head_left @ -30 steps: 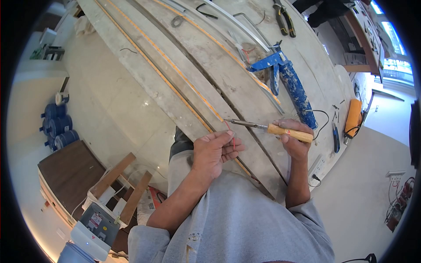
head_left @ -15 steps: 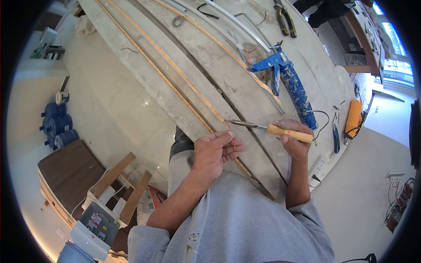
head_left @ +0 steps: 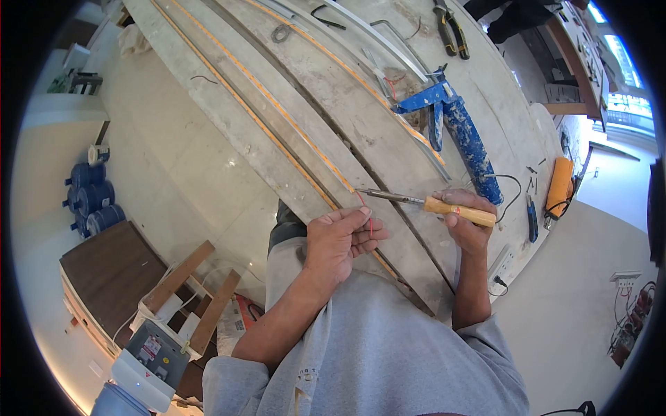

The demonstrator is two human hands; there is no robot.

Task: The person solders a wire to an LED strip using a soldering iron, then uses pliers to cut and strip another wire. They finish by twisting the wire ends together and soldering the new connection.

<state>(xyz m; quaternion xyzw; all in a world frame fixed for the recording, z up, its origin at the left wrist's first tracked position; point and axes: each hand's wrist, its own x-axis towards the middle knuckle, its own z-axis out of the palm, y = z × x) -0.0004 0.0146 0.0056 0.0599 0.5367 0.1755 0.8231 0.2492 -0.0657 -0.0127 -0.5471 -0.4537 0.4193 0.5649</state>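
My left hand pinches a thin red wire between thumb and fingers. The wire's upper end meets the end of an orange-and-white LED strip lying along the board. In my right hand is a soldering iron, gripped by its wooden handle. Its metal tip points left and sits at the junction of the wire and the strip; whether it touches is too small to tell. A second orange strip runs parallel, nearer the board's left edge.
A paint-spattered blue caulking gun lies right of the iron. Beyond are pliers, metal channels, a blue utility knife, an orange tool and a power strip. Blue water bottles stand on the floor at left.
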